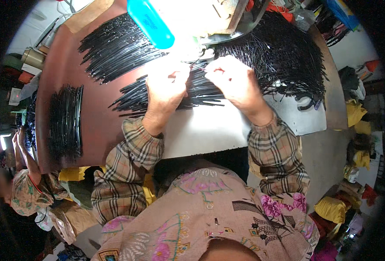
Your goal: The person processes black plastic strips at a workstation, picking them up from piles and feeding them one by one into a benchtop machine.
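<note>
My left hand and my right hand are raised close together over the table's middle, both with fingers pinched. A thin dark piece seems to run between the fingertips, but glare and its small size keep me from making it out. Under and between the hands lies a bundle of thin black strips. Beyond my left hand a larger bundle of black strips is spread on the reddish-brown tabletop. To the right of my right hand is a big tangled heap of black strips.
A bright blue rounded object and a strongly lit area stand at the far middle. Another stack of black strips lies at the left. A black curved handle rests on the white sheet. Another person sits at far left; yellow bags lie right.
</note>
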A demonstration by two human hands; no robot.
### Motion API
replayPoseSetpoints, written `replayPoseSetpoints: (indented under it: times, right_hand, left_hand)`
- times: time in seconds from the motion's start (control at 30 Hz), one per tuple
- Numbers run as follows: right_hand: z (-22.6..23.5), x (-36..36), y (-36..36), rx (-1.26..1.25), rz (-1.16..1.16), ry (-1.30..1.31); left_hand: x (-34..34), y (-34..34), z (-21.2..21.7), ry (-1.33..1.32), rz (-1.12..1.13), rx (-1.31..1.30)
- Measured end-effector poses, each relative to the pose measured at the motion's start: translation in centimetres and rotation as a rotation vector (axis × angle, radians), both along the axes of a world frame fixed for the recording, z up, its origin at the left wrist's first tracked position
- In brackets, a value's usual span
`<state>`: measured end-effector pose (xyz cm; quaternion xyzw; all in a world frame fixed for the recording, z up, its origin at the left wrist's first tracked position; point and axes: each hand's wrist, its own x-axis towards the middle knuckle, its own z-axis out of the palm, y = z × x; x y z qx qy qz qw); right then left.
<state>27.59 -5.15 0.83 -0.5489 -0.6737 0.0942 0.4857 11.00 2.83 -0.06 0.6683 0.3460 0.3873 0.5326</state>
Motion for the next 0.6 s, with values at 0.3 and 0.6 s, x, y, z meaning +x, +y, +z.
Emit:
replayPoseSetpoints:
  times: [0.3,0.6]
  right_hand:
    - [-1.8,-1.6,1.5,-0.011,-0.117,0.094]
    - [-1.6,-2.1,1.3,-0.244,-0.087,0.146]
  left_hand:
    - [-0.5,0.4,-0.3,-0.005,0.014,-0.005]
    - [-0.5,1.4,-2.8,-0.002,0.081,0.283]
